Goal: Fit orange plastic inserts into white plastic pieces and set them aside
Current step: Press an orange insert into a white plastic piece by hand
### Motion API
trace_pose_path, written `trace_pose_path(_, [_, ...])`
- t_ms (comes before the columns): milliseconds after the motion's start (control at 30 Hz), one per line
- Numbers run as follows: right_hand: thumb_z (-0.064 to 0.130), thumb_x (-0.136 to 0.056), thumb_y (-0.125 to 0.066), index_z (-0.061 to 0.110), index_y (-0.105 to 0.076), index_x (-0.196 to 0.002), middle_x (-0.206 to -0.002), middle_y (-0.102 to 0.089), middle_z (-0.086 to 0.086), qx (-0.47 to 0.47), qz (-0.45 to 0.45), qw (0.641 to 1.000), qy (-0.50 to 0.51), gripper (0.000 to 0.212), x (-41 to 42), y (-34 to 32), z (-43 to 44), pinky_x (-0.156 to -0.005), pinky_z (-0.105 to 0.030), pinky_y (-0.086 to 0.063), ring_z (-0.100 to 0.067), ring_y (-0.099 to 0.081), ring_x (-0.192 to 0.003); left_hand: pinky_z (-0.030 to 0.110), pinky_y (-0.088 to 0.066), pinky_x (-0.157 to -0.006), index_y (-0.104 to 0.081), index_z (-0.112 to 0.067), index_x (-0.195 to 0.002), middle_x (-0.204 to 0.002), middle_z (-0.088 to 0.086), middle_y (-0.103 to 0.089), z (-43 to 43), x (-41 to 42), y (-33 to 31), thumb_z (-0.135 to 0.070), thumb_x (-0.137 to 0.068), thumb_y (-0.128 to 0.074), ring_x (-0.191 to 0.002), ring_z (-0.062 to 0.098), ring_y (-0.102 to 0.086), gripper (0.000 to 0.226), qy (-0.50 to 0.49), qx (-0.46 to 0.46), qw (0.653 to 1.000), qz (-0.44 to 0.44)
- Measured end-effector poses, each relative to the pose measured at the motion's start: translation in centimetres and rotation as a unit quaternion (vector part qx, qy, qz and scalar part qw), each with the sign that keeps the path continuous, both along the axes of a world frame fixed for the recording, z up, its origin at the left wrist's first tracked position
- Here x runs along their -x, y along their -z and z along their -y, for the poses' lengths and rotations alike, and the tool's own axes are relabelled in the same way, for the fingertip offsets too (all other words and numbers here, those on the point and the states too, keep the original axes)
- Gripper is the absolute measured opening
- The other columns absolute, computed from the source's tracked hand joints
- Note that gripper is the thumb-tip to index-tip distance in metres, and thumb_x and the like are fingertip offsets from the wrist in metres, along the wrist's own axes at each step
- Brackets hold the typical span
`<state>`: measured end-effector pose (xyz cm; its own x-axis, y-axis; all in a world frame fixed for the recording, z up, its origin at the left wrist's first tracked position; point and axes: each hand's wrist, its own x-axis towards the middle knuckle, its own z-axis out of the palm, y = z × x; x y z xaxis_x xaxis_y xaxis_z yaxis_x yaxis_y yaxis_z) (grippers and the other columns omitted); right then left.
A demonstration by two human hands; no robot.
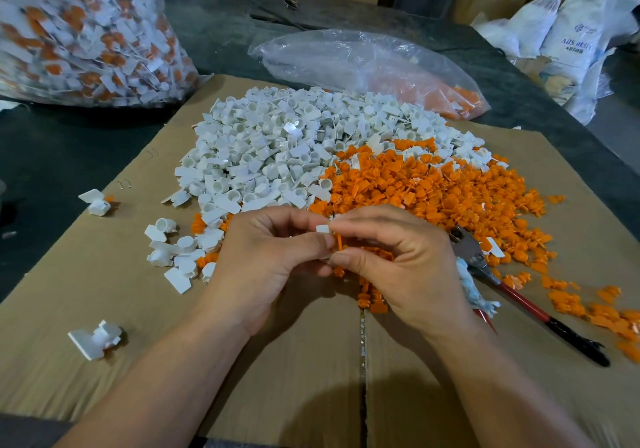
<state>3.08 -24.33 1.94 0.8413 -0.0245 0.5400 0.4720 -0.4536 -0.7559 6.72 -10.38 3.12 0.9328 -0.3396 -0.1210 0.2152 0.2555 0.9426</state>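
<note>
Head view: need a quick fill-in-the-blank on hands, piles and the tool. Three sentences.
1. The left hand and right hand pinch a white piece and an ____ insert between them.
2. The white pile lies to the ____ of the orange pile.
3. The red-handled pliers lie on the cardboard on the person's ____ side.

Missing words: orange; left; right
</note>
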Motion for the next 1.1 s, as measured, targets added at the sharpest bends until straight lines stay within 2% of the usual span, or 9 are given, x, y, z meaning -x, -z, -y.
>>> trace_pose_path(133, [0.011, -0.066, -0.073, 0.03, -0.063, -0.103, -0.093, -0.063, 0.019, -0.043, -0.03, 0.999, -0.01, 0.042, 0.02, 0.06, 0.01, -0.076, -0.015, -0.05, -0.001, -0.062, -0.09, 0.018, -0.048, -0.039, -0.069, -0.006, -0.055, -0.051, 0.01, -0.063, 0.01, -0.05, -0.3, -0.003, -0.048, -0.067, -0.04, 0.015, -0.057, 0.008, -0.005, 0.02, 0.999, -0.033])
trace_pose_path(233, [0.014, -0.066, -0.073, 0.035, -0.061, -0.101, -0.092, -0.063, 0.022, -0.048, -0.04, 0.998, -0.002, 0.042, -0.04, 0.1, 0.41, -0.077, -0.015, -0.05, -0.001, -0.062, -0.091, 0.016, -0.047, -0.039, -0.066, -0.005, -0.062, -0.05, 0.012, -0.063, -0.12, -0.35, -0.36, -0.004, -0.048, -0.066, -0.04, 0.014, -0.059, 0.014, -0.024, 0.028, 0.998, -0.051])
trace_pose_path(633, [0.011, -0.074, -0.066, 0.035, -0.063, -0.093, -0.087, -0.067, 0.015, -0.046, -0.045, 0.998, 0.013, 0.03, -0.19, 0.12, -0.02, -0.075, -0.019, -0.051, -0.003, -0.065, -0.084, 0.015, -0.047, -0.04, -0.068, -0.009, -0.057, -0.053, 0.01, -0.064, -0.24, -0.52, -0.17, -0.006, -0.049, -0.068, -0.044, 0.013, -0.061, 0.008, -0.027, 0.019, 0.999, -0.041])
trace_pose_path(800, [0.014, -0.073, -0.066, 0.029, -0.066, -0.089, -0.087, -0.07, 0.006, -0.067, -0.068, 0.995, 0.02, 0.023, -0.15, 0.15, -0.18, -0.074, -0.025, -0.053, -0.009, -0.067, -0.083, 0.014, -0.046, -0.039, -0.065, -0.004, -0.063, -0.052, 0.01, -0.063, -0.17, -0.46, -0.27, -0.005, -0.048, -0.067, -0.042, 0.012, -0.06, 0.015, -0.021, 0.029, 0.998, -0.052])
trace_pose_path(1000, [0.01, -0.074, -0.068, 0.03, -0.066, -0.087, -0.082, -0.069, 0.009, -0.074, -0.068, 0.995, 0.011, 0.024, -0.1, 0.14, -0.37, -0.071, -0.023, -0.053, -0.009, -0.066, -0.079, 0.015, -0.047, -0.041, -0.064, -0.003, -0.065, -0.052, 0.009, -0.063, -0.13, -0.37, -0.29, 0.012, -0.067, -0.064, -0.043, 0.011, -0.059, 0.015, -0.016, 0.017, 0.999, -0.041])
trace_pose_path(1100, [0.018, -0.073, -0.068, 0.029, -0.067, -0.085, -0.079, -0.07, 0.01, -0.103, -0.079, 0.992, 0.0, 0.017, -0.01, -0.04, -0.39, -0.07, -0.02, -0.052, -0.008, -0.066, -0.078, 0.017, -0.049, -0.045, -0.068, -0.007, -0.061, -0.054, 0.008, -0.064, -0.24, -0.29, -0.24, 0.011, -0.068, -0.066, -0.046, 0.012, -0.061, 0.02, -0.024, 0.002, 1.0, -0.002])
